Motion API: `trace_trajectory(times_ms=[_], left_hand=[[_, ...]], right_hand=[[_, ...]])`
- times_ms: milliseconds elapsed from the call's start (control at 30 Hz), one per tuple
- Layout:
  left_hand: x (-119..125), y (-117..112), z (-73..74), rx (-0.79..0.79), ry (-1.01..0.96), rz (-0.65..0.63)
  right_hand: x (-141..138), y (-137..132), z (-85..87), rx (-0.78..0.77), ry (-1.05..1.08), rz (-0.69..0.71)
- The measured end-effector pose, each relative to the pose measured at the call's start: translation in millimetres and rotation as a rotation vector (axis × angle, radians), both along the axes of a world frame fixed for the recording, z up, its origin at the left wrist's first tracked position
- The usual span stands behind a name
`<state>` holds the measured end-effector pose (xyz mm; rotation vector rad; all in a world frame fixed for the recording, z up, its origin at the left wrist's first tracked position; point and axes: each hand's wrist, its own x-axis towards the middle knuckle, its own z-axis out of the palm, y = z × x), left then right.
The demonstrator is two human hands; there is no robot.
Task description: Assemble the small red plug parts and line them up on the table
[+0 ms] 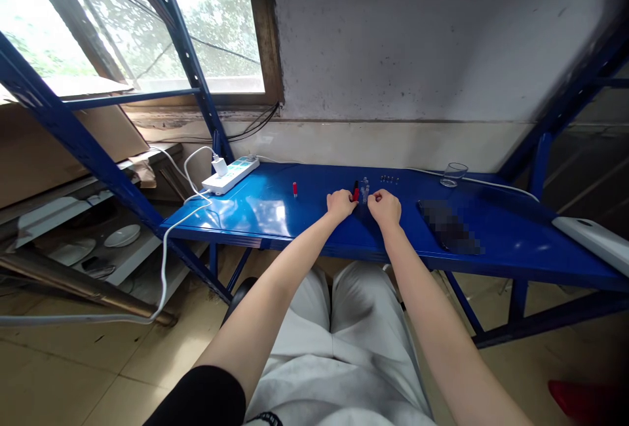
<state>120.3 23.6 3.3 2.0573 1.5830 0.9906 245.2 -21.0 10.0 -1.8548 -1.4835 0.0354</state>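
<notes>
My left hand (340, 204) rests low over the blue table, fingers closed around the lower part of a small red-and-black tube (356, 191) standing upright. Just right of that tube is a cluster of small clear pieces (364, 188), too small to name. On their other side my right hand (384, 207) is closed, thumb and fingertips pinched together near the clear pieces. What it holds, if anything, is hidden. A small red-and-white tube (295, 189) stands apart to the left. Behind my right hand lie several tiny pieces (390, 179) in a row.
The blue table (265, 216) carries a white power strip (230, 175) with a plug and cables at left. A dark phone (448, 226) and a clear glass (453, 175) are to the right. A white object (594, 239) lies at the right end. Blue posts frame both sides.
</notes>
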Motion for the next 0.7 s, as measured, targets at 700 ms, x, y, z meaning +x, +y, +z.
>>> trace_trajectory(times_ms=[700], left_hand=[[-116, 7, 86.2, 0.43, 0.679, 0.057]], right_hand=[[-4, -5, 0.8, 0.347, 0.108, 0.076]])
